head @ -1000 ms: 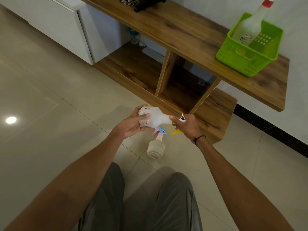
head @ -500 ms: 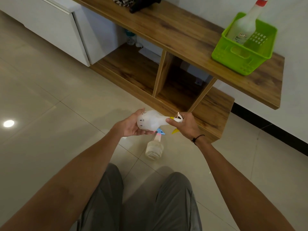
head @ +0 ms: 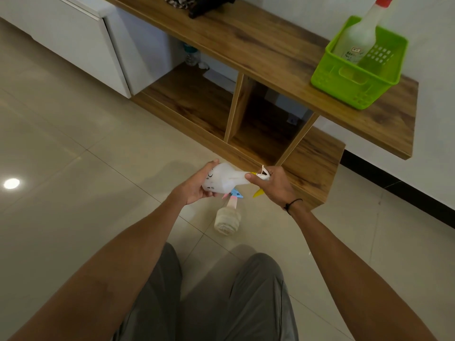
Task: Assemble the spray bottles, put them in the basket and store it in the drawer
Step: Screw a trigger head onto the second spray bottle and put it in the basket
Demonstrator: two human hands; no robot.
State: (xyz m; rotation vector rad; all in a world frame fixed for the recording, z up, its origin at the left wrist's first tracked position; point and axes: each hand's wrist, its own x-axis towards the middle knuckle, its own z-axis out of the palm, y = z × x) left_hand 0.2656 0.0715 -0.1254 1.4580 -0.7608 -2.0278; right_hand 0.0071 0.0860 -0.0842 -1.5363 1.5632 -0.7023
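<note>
My left hand (head: 194,190) grips the round base of a white translucent spray bottle (head: 225,179), held sideways above the floor. At the bottle's neck, my right hand (head: 273,187) is closed around its white and yellow spray head (head: 261,175). A second small bottle (head: 227,217) with a pink and blue spray head lies on the floor tiles just below my hands. On the wooden shelf top at the upper right stands a green plastic basket (head: 344,82), and in it leans a taller bottle (head: 357,35) with a red cap.
The wooden shelf unit (head: 258,50) has open compartments (head: 261,129) below its top. A white cabinet (head: 81,40) stands at its left. A dark object (head: 206,4) lies at the far end of the shelf top. My knees (head: 221,303) fill the lower middle.
The bottle has turned in my hands, its base rolling further into my left palm. My right hand has shifted its hold on the spray head at the neck.
</note>
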